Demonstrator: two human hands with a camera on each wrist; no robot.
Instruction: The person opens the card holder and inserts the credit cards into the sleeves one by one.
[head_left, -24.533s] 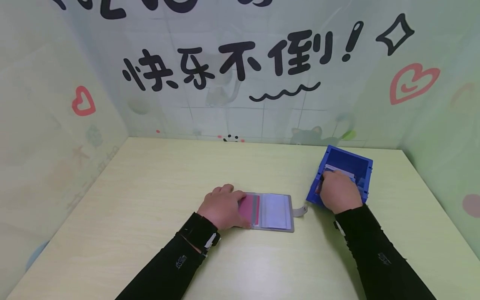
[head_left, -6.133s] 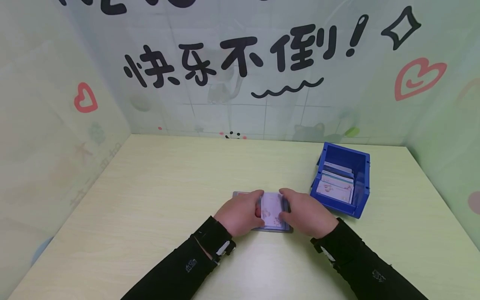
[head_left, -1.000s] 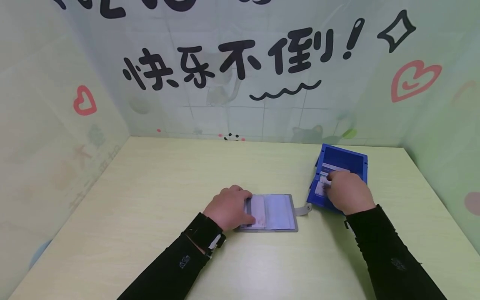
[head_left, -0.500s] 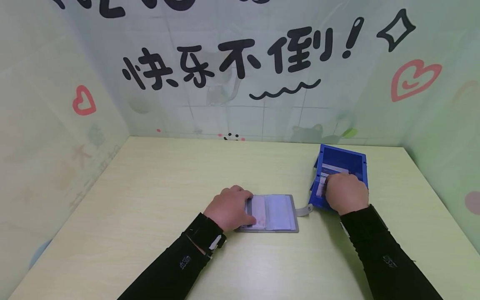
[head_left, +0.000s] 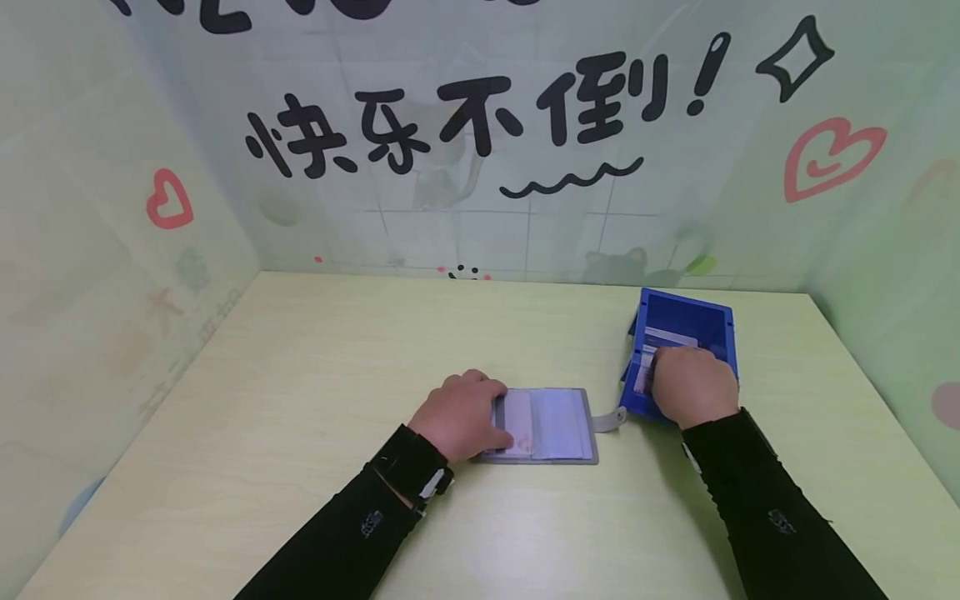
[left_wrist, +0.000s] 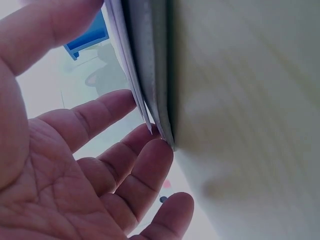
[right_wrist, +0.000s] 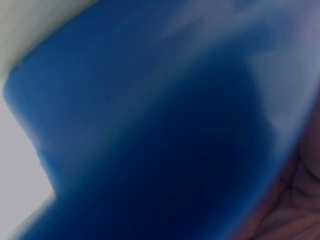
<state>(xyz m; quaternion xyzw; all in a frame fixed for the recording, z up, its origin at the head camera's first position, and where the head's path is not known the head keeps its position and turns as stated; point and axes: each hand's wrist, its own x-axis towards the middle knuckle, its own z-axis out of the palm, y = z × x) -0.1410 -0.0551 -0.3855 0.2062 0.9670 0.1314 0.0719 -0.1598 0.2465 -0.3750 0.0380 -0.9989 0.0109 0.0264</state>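
In the head view, a grey card holder (head_left: 558,425) lies spread on the table, with pale cards in its clear sleeves and its snap strap (head_left: 609,420) out to the right. My left hand (head_left: 459,418) holds its left part, the thumb low on the sleeves and the index finger near the top edge. In the left wrist view, fingertips touch the edges of the sleeves (left_wrist: 131,70). My right hand (head_left: 693,386) reaches into a blue bin (head_left: 686,312) with several cards (head_left: 670,337) in it. Its fingertips are hidden there; the right wrist view is mostly blurred bin wall (right_wrist: 65,110).
The bin stands at the back right of the pale wooden table (head_left: 360,333), close to the strap's end. Printed cloth walls (head_left: 450,242) enclose the table at the back and on both sides.
Six seconds ago both hands were at the holder over a floral card; now the right hand is in the bin. In the last second it has dipped slightly deeper, while the left hand stays nearly still.
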